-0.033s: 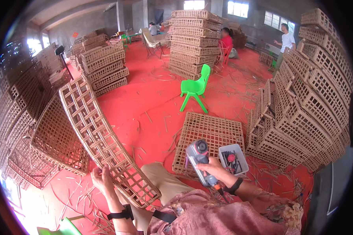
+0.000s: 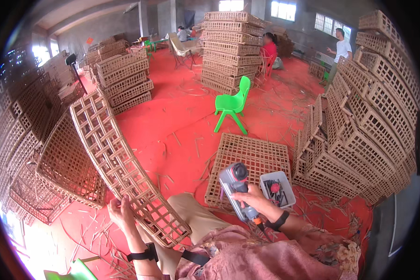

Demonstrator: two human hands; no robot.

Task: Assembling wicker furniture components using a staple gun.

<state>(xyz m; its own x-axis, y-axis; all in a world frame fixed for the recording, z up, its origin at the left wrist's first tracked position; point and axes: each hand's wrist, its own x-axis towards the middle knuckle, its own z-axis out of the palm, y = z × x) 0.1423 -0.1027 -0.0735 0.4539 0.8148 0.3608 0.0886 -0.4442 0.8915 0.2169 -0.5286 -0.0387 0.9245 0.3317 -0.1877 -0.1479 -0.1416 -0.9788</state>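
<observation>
My left hand [image 2: 122, 212] grips the lower left edge of a long woven rattan frame [image 2: 121, 158], an open lattice basket side or shallow basket. It stands tilted in front of me, its lower end by my leg. My right hand [image 2: 253, 198] is wrapped round the grip of a grey and black air nail gun [image 2: 233, 179] with an orange fitting and hose at its rear end. The gun is held over a flat woven lattice panel [image 2: 249, 151] on the floor, apart from the tilted frame. On that panel's right corner sits a white plastic box [image 2: 289, 193] holding dark strips and a red item.
Stacked woven baskets rise at right [image 2: 359, 126], left and centre back [image 2: 231, 51]. A green plastic chair [image 2: 235, 102] stands ahead; part of another green seat [image 2: 74, 270] shows at lower left. Cane scraps litter the red floor [image 2: 172, 121]. Other people [image 2: 340, 49] are farther back.
The nail gun and my right hand have shifted slightly up and to the left. My left hand and the woven frame look almost unmoved.
</observation>
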